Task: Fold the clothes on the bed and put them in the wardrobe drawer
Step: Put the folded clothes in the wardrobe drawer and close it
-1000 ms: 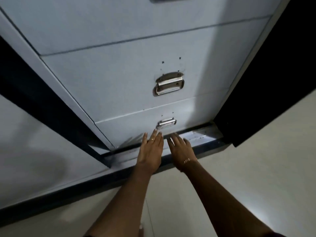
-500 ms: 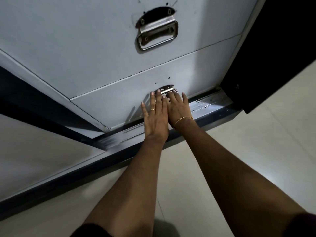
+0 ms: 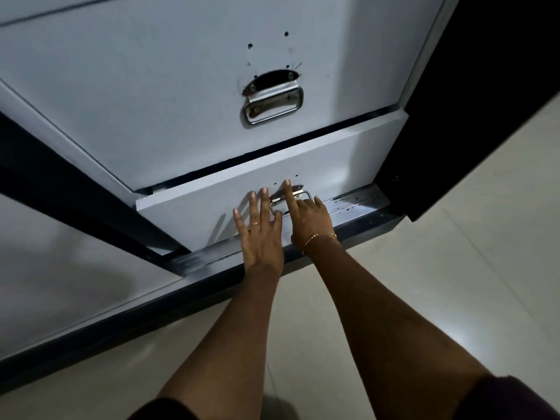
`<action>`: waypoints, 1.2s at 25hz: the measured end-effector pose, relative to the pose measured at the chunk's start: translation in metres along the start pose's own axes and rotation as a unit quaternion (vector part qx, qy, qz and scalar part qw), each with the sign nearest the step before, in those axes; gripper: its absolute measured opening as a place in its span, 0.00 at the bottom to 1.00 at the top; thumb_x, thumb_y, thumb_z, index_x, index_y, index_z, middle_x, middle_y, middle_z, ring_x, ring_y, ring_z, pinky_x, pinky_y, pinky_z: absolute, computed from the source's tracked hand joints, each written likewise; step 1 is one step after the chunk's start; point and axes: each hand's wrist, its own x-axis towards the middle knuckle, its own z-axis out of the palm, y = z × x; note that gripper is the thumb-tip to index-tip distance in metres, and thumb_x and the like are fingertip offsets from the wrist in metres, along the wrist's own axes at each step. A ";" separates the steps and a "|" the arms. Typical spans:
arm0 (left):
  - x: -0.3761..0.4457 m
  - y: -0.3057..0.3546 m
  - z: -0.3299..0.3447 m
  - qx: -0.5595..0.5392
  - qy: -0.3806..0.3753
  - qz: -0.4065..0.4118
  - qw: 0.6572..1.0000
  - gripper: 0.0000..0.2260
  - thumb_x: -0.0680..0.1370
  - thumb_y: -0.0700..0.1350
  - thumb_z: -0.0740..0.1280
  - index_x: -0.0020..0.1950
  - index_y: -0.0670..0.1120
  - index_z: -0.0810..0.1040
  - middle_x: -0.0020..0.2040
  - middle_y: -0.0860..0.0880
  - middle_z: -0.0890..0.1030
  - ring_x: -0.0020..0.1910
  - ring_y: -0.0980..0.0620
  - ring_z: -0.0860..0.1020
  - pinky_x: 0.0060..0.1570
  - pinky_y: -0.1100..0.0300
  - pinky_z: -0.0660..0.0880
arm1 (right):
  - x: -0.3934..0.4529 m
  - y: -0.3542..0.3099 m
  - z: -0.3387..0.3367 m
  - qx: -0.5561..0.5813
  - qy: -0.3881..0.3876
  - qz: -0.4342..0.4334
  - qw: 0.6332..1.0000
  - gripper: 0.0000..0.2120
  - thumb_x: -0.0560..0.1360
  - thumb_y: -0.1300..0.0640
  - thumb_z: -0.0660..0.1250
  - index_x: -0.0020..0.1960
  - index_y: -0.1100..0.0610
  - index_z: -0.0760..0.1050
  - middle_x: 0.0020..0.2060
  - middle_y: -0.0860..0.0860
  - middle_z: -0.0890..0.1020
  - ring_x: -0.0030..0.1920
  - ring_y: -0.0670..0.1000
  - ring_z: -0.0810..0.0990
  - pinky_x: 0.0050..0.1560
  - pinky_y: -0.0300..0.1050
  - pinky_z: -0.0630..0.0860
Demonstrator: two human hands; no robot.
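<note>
Two hands meet at the bottom drawer (image 3: 303, 165) of the wardrobe, which stands a little way out of its slot, its flat pale front proud of the drawer above it. No clothes show anywhere here; the bed is out of sight. The right hand (image 3: 307, 218) is the nearer one to the pull: its fingers curl round the metal handle (image 3: 291, 203), with one finger laid straight up over the bracket. That handle is a bright hinged bail, its long axis running left to right across the drawer front, and it sits at the far edge of the hand, just beyond the knuckles. The left hand (image 3: 260, 234) lies just beside it on the left, fingers straight and spread, flat against the painted panel. I judge the coming move to be a straight draw toward the person, away from the wardrobe, over the scuffed metal sill (image 3: 357, 200) at the foot of the frame. The upper drawer carries a matching upper handle (image 3: 272, 106), hanging down, untouched. Smooth pale floor (image 3: 454, 268) tiles run below, and a dark door (image 3: 500, 71) edge stands at the right.
</note>
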 end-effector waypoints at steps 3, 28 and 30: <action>-0.028 0.007 0.001 -0.008 0.007 0.018 1.000 0.38 0.76 0.52 0.66 0.77 0.51 0.44 0.70 0.38 0.24 0.65 0.35 0.25 0.63 0.34 0.34 | -0.035 0.001 0.000 0.008 -0.032 0.016 0.999 0.49 0.73 0.58 0.68 0.74 0.57 0.30 0.69 0.57 0.68 0.70 0.56 0.64 0.75 0.52 0.49; -0.290 -0.015 -0.257 -0.178 0.187 0.236 0.937 0.35 0.78 0.39 0.59 0.77 0.43 0.39 0.76 0.42 0.33 0.69 0.44 0.26 0.71 0.44 0.37 | -0.370 -0.043 -0.246 0.012 0.120 0.204 0.972 0.37 0.75 0.65 0.59 0.77 0.52 0.44 0.76 0.52 0.49 0.76 0.54 0.42 0.73 0.54 0.48; -0.322 -0.008 -0.316 -0.217 0.252 0.282 0.900 0.34 0.78 0.37 0.59 0.77 0.43 0.39 0.76 0.42 0.36 0.69 0.44 0.27 0.71 0.45 0.37 | -0.416 -0.045 -0.303 -0.002 0.183 0.208 0.961 0.36 0.75 0.64 0.60 0.76 0.53 0.45 0.76 0.53 0.49 0.76 0.53 0.43 0.73 0.55 0.48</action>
